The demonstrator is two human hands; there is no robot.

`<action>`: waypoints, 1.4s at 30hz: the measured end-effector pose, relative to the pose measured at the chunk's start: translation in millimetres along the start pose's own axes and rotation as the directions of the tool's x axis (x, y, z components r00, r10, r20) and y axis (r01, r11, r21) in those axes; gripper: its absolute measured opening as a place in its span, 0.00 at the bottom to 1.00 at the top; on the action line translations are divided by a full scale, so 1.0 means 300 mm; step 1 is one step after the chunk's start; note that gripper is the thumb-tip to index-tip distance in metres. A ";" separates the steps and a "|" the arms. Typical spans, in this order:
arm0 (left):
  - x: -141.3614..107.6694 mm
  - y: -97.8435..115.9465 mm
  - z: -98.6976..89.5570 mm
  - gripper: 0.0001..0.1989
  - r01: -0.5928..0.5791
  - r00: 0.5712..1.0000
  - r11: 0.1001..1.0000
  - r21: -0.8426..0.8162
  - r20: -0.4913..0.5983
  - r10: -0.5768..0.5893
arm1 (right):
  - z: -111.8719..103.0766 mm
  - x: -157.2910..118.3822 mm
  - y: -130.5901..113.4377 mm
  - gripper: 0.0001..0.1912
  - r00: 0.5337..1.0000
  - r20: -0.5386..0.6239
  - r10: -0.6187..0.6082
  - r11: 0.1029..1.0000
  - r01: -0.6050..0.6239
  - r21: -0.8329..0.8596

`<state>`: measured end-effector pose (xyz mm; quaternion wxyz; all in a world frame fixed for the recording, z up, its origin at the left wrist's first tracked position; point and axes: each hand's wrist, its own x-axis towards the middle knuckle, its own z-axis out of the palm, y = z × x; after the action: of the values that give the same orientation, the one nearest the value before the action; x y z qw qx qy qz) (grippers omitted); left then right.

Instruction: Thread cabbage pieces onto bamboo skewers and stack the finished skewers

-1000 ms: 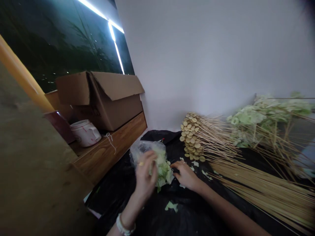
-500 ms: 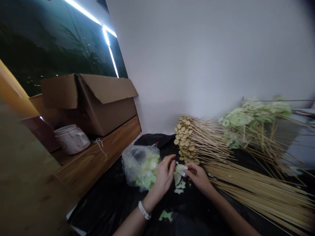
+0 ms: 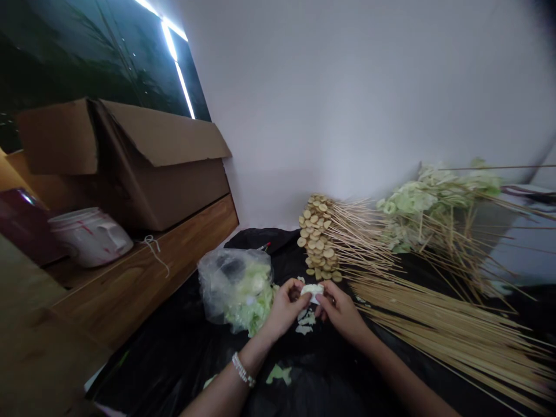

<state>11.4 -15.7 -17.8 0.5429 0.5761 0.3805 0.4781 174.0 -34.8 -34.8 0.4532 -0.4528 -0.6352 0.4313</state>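
Between my two hands is a pale piece of cabbage leaf (image 3: 311,292), pinched at both sides. My left hand (image 3: 284,310), with a beaded bracelet at the wrist, grips its left edge. My right hand (image 3: 341,310) grips the right edge. Small cabbage scraps (image 3: 305,324) lie on the black plastic sheet (image 3: 330,376) just beneath. A clear plastic bag (image 3: 212,284) holding torn cabbage leaves (image 3: 249,298) rests to the left of my left hand. Beyond my hands, skewers with round pale slices (image 3: 319,237) are stacked in a pile.
Bare bamboo sticks (image 3: 447,324) spread out at the right. Behind them, skewered cabbage (image 3: 417,197) leans near the white wall (image 3: 339,104). On the wooden ledge (image 3: 186,237) at left stand an open cardboard box (image 3: 182,185) and a white plastic jug (image 3: 87,237). A green scrap (image 3: 278,375) lies in front.
My hands have come together, and the left now pinches the cabbage piece along with the right. The whole view has shifted slightly as my head moved.
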 end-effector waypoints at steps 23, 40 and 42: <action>-0.025 0.026 -0.028 0.18 0.306 0.936 0.903 -0.302 0.270 -0.226 | -0.040 -0.027 -0.082 0.18 0.952 0.303 0.028 0.881 -0.167 0.443; -0.033 0.046 0.009 0.16 0.411 0.912 0.760 -0.503 0.223 -0.345 | -0.079 0.002 -0.079 0.24 0.992 0.088 0.090 0.873 -0.122 0.473; -0.039 0.039 0.025 0.17 0.366 0.929 0.845 -0.391 0.197 -0.312 | -0.055 -0.002 -0.081 0.25 0.988 0.140 0.065 0.926 -0.112 0.362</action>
<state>14.6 -30.3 -7.5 0.7530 0.3979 0.3292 0.4078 185.5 -38.5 -8.1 0.4692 -0.3599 -0.5492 0.5905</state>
